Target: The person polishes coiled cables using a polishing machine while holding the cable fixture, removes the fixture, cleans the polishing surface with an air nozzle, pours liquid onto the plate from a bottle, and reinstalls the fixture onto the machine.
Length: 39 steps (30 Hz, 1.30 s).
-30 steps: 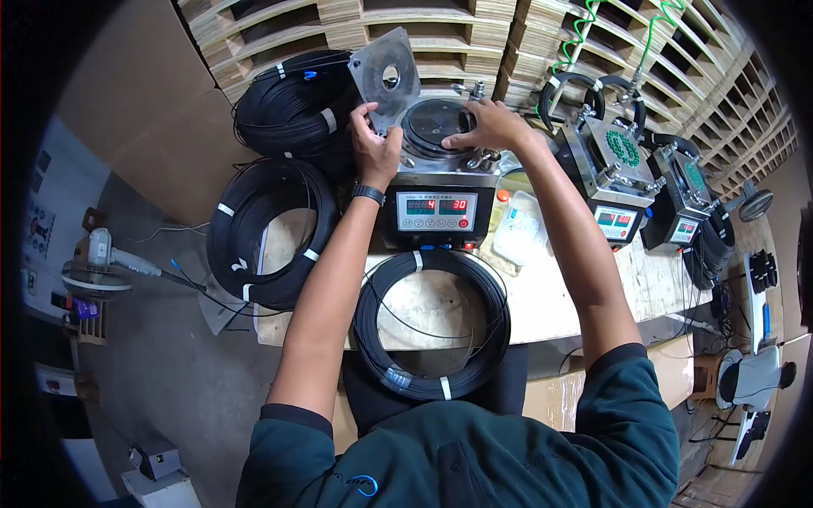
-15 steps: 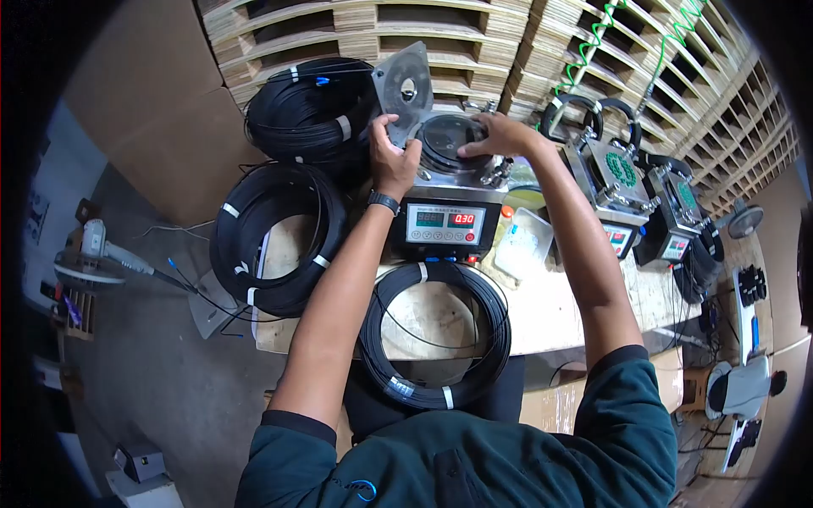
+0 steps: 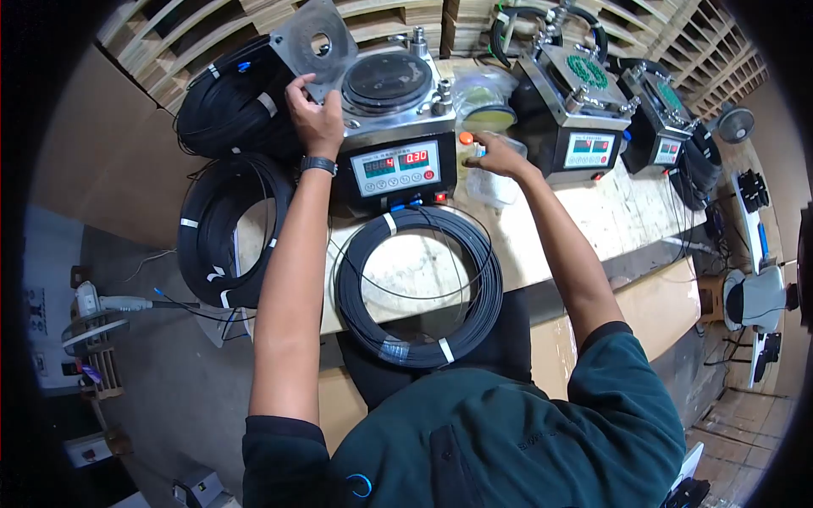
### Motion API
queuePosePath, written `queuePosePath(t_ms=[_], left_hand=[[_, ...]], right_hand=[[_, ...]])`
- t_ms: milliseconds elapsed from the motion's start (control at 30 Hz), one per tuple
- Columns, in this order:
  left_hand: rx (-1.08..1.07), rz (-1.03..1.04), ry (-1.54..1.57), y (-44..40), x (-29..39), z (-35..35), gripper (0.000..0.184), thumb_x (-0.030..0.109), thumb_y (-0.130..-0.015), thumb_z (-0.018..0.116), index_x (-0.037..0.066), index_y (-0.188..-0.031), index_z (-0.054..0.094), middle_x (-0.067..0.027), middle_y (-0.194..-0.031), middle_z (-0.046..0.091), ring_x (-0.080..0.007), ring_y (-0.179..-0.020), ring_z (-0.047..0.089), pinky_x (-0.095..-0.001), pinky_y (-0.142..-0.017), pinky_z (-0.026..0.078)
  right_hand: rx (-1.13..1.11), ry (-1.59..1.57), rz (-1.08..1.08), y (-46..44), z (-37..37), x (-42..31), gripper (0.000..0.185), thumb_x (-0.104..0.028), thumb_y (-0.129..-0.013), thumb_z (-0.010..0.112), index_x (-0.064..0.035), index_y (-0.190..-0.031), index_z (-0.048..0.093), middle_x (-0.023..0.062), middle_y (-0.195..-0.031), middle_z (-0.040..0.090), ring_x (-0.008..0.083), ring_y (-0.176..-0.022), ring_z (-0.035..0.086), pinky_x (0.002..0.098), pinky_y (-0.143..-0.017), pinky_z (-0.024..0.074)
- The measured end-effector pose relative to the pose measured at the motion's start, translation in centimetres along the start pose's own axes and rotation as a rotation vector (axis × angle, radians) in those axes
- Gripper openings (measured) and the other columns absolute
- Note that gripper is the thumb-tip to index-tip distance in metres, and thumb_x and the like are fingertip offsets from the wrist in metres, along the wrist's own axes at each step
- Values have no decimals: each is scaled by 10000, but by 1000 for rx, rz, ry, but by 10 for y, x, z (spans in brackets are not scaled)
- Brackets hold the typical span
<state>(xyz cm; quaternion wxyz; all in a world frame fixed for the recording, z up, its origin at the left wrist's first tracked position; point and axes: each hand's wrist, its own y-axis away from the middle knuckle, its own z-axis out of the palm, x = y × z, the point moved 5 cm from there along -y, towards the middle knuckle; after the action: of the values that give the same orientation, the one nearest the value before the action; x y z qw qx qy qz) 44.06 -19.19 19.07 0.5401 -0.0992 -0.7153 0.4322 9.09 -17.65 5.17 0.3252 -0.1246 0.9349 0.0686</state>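
Observation:
My left hand (image 3: 317, 117) is at the left edge of the nearest machine (image 3: 398, 168), fingers apart, beside a raised metal plate (image 3: 292, 52) with a round hole. The machine's round black disc (image 3: 386, 82) lies uncovered, and its red display is lit. To the machine's right, my right hand (image 3: 498, 156) has its thumb and fingers closed around a small bottle with an orange cap (image 3: 466, 137), over a clear plastic container (image 3: 494, 188). A black cable coil (image 3: 349, 292) with white ties lies in front of the machine, overhanging the table edge.
More black cable coils (image 3: 188, 229) stand at the left. Two similar machines (image 3: 566, 152) with green rings on top are at the right. Wooden pallets (image 3: 406, 15) rise behind the table. A yellowish round lid or reel (image 3: 489, 118) lies between machines. A fan (image 3: 735, 124) stands farther right.
My right hand has left the black disc and moved right and toward me, to the orange-capped bottle. My left hand stays near the raised plate. The camera view has shifted.

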Motion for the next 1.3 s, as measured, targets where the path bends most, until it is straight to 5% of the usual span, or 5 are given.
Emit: queuePosePath(t_ms=[200,433,700,933,1300], left_hand=[[-15,8,-79,-1,5,0,363,77,-770,617,-3,-1117,548,-158,-1085,549,-290,-959,567,-372,-887,461],[-18,1,-39,0,3,0,367,66,-775,596,3,-1134,545,-154,-1103,546,-279,-979,532,-366,-932,430],[-10,-113,61,1,-8,2,357,108,-759,591,9,-1100,553,-155,-1037,546,-296,-948,543,-379,-889,444],[4,-18,-126,-1,15,-4,323,116,-757,597,19,-1062,553,-199,-1058,574,-378,-1047,545,-437,-941,437],[19,16,-130,0,23,-5,299,79,-741,590,13,-1028,543,-212,-1056,546,-403,-1054,536,-461,-956,436]], right_hand=[[212,260,65,2,21,6,766,-505,-725,811,-126,-1348,575,204,-1326,575,417,-1279,467,483,-1065,403],[430,-169,-39,-11,-31,-16,607,-430,-777,795,30,-1131,620,214,-1074,668,342,-992,654,400,-896,491],[248,-494,-127,-31,-140,-157,680,-491,-898,700,-43,-1365,492,122,-1158,642,204,-997,620,326,-714,548],[101,533,-155,-55,-176,-233,804,-607,-727,790,-82,-1292,560,204,-1159,670,367,-1067,649,418,-884,517],[199,319,-381,-83,-157,-290,838,-504,-716,836,-25,-1321,510,274,-1106,677,384,-1045,668,442,-905,522]])
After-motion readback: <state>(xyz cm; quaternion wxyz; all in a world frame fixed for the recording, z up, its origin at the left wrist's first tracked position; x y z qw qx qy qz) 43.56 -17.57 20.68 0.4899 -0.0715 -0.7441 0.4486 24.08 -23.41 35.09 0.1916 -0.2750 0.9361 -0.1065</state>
